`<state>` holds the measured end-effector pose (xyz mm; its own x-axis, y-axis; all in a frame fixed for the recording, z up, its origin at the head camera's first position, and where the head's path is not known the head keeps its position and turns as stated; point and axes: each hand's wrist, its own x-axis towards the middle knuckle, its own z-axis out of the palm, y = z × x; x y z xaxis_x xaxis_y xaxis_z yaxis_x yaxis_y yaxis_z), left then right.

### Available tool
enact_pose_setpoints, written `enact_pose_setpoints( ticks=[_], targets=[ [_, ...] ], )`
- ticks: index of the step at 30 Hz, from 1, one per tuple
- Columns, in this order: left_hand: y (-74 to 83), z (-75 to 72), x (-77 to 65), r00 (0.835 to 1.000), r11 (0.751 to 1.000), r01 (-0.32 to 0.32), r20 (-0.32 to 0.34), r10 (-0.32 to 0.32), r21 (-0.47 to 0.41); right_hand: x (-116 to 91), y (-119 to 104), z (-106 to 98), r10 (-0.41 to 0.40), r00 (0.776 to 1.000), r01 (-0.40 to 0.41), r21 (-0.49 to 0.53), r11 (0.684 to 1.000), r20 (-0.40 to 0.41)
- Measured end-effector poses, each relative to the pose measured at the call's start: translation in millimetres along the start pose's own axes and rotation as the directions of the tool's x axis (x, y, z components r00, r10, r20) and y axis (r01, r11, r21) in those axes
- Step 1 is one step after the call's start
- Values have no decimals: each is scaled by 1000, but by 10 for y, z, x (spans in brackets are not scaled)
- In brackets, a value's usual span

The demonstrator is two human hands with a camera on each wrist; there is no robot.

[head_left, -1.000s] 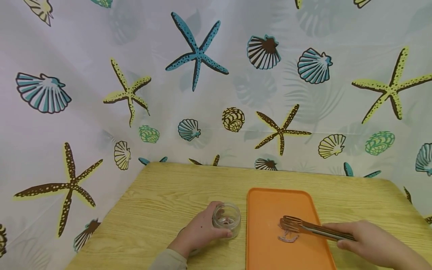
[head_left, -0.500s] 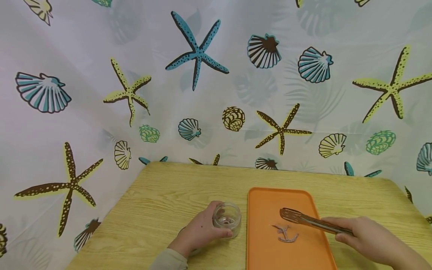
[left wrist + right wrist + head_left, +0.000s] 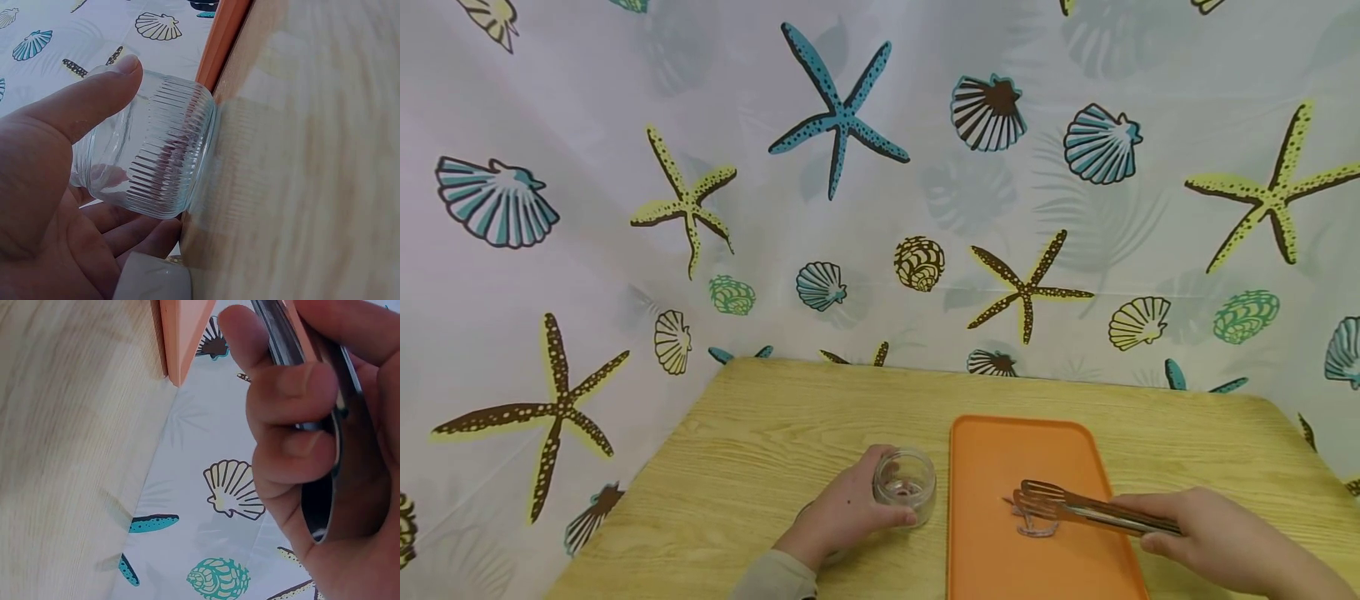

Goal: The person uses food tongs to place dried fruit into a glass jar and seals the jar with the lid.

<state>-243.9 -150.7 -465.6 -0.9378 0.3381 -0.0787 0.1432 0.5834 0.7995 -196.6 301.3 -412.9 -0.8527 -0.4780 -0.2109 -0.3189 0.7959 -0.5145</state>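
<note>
My left hand [image 3: 853, 506] holds a small clear glass jar [image 3: 904, 490] upright on the table, thumb on the near side and fingers behind. The left wrist view shows the jar's ribbed wall [image 3: 165, 147], with something reddish showing through low down. In my right hand [image 3: 1213, 533] is a pair of metal tongs [image 3: 1112, 511], the fingers wrapped round the handle. The slotted tong ends are spread apart over a few thin greyish-purple strips [image 3: 1039, 530] on the orange tray [image 3: 992, 467], partly covering them in the head view. The right wrist view shows only the tongs' handle end [image 3: 322, 500].
The tray lies just right of the jar on a wood-grain table [image 3: 790, 417]. A curtain [image 3: 865, 217] printed with shells and starfish hangs behind the table and along its sides. A whitish block [image 3: 153, 278] shows beside the left fingers in the left wrist view.
The tongs lifted off the strips with their ends close together, then came back down over them with the ends spread. My left hand and the jar stay in place.
</note>
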Motion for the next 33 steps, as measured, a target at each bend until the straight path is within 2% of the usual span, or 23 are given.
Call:
enact_pose_setpoints(
  ticks=[3, 7, 10, 14, 20, 28, 33],
  targets=[
    [6, -1, 5, 1000, 1000, -3, 0, 3, 6, -2, -4, 9, -7, 1000, 7, -9, 1000, -15],
    [7, -5, 2, 1000, 1000, -5, -1, 5, 8, 1, -11, 33, -64, 997, 63, -31, 998, -48],
    [8, -7, 1, 1000, 1000, -8, -2, 8, 10, 3, -13, 47, -104, 990, 96, -85, 992, -94],
    [4, -8, 0, 1000, 1000, -4, 6, 3, 3, 5, -12, 48, -98, 988, 83, -119, 989, -122],
    [-5, -2, 5, 1000, 1000, -8, 8, 8, 7, -1, -24, 10, -45, 994, 40, -57, 998, -95],
    [-1, 0, -1, 1000, 1000, -6, 0, 6, 20, -21, -140, 42, -63, 998, 62, 30, 998, 20],
    [4, 2, -5, 1000, 1000, -8, -5, 8, 21, 19, -243, 141, -56, 998, 56, -29, 998, 17]
  ],
)
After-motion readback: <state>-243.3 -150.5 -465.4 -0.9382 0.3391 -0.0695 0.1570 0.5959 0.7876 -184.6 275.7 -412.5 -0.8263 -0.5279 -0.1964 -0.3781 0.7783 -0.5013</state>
